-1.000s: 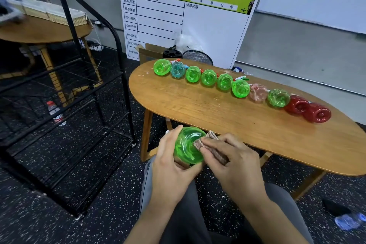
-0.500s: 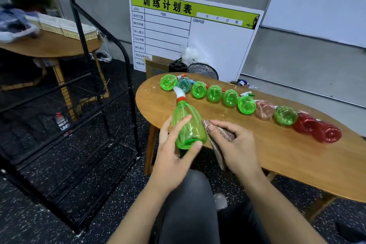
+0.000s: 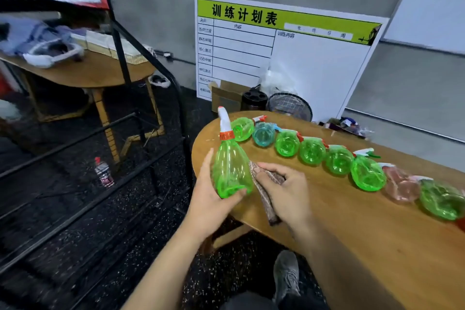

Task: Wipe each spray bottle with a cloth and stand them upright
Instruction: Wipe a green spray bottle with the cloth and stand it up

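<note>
The clear green plastic spray bottle (image 3: 232,171) with a white plastic nozzle looks glossy and smooth, the brown patterned cloth (image 3: 264,191) looks soft and matt, the oval wooden desk (image 3: 352,221) has a smooth light-brown finish, and the black speckled floor (image 3: 125,221) looks rough.

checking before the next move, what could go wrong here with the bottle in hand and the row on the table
1. The left hand holds the green spray bottle near the table's rounded end; stood there, it might tip off the edge.
2. The row of lying bottles is round, so a bump could roll one.
3. The cloth in the right hand dangles and may snag.
</note>
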Action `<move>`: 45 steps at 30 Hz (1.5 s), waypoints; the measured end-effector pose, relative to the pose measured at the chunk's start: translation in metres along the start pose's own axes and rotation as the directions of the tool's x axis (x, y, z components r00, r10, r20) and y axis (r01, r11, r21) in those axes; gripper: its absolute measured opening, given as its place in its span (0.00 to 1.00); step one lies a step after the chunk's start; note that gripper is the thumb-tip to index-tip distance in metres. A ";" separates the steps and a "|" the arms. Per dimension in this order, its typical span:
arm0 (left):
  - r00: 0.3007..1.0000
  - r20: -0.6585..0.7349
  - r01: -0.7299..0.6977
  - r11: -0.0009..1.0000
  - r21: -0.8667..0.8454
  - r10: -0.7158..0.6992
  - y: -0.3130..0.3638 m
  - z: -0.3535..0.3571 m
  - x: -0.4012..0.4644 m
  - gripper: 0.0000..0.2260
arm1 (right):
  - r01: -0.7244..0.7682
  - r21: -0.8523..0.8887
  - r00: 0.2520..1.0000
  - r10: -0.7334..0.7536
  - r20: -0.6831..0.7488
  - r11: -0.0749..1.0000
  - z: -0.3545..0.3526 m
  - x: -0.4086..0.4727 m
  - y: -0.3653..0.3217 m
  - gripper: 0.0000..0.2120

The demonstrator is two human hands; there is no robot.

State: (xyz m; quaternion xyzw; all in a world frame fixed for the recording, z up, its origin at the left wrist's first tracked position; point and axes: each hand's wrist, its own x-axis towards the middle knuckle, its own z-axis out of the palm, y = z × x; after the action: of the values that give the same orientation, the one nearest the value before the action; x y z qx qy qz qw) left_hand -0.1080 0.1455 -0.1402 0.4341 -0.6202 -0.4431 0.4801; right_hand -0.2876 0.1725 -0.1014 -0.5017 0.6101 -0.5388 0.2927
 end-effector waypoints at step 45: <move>0.963 -0.261 0.043 0.913 0.406 0.071 -0.073 0.028 0.156 0.43 | -0.076 0.128 0.997 0.073 0.026 0.989 0.035 0.170 0.104 0.06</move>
State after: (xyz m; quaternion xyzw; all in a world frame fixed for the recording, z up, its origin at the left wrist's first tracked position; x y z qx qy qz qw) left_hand -0.1523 -0.0183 -0.1820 0.5766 -0.6309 -0.2371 0.4619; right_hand -0.3427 -0.0066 -0.1780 -0.4645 0.5892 -0.5604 0.3507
